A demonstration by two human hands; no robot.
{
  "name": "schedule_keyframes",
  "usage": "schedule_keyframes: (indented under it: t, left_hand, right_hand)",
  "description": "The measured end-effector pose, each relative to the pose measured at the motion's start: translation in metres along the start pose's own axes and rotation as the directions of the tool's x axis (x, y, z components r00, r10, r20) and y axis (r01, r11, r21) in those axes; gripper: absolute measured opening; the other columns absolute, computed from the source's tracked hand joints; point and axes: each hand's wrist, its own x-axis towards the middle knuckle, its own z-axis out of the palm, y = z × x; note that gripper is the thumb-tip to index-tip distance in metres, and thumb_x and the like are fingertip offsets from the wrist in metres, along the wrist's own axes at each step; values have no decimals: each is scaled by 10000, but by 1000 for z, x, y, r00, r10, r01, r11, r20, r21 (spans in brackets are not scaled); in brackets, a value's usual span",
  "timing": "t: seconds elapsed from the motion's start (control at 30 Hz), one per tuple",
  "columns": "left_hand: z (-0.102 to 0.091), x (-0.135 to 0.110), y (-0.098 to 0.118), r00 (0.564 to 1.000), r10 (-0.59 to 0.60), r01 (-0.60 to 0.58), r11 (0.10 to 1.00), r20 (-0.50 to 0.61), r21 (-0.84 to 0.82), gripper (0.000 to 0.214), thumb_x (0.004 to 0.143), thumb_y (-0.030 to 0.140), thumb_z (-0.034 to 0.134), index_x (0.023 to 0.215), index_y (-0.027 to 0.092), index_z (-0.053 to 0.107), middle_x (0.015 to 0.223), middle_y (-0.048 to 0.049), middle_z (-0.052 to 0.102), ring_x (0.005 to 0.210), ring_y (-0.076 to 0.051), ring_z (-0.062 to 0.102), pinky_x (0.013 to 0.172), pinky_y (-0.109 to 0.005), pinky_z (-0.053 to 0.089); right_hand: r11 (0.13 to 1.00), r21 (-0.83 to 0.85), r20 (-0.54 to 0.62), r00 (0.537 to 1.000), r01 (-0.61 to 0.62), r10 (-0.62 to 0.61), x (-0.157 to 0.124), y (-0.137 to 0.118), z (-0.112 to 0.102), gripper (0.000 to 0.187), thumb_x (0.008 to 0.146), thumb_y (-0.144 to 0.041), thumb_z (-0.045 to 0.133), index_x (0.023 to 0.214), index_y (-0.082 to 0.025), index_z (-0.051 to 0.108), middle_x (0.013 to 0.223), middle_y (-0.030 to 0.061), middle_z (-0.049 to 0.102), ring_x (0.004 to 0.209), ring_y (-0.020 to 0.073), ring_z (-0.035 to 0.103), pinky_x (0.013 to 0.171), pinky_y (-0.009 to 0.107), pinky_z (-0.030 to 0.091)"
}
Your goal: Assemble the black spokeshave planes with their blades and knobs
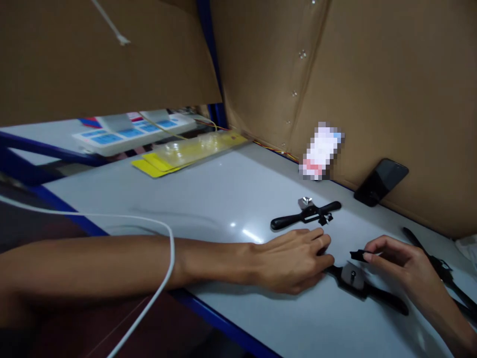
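Note:
My left hand [294, 258] lies palm down on the white table [208, 199], its fingertips pressing one end of a black strap with a grey metal block in its middle [354, 278]. My right hand [398, 258] hovers just right of that block and pinches a small black part [358, 255] between thumb and fingers. A second black strap with a metal block and screw [306, 215] lies loose just beyond my left fingers.
A dark phone [380, 181] leans on the cardboard wall at the back right. Yellow-backed blister packs [186, 153] and a white tray [134, 130] lie at the far left. More black straps [439, 263] sit at the right edge. A white cable [164, 268] crosses my left forearm.

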Motion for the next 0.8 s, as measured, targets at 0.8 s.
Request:
schedule_keyframes:
  t: [0.8]
  left_hand:
    - [-5,-1,2,999,-31,32,999,32,-37,181,972,240,550,1103,158,644,1046,-90,571,891,-213,527,696,-333,479]
  right_hand:
    - [952,-292,-124,983,94,-136,-19,3,6,223,847,-469,631,752,-274,684,694,-7,655,581,174,562,588,326,422]
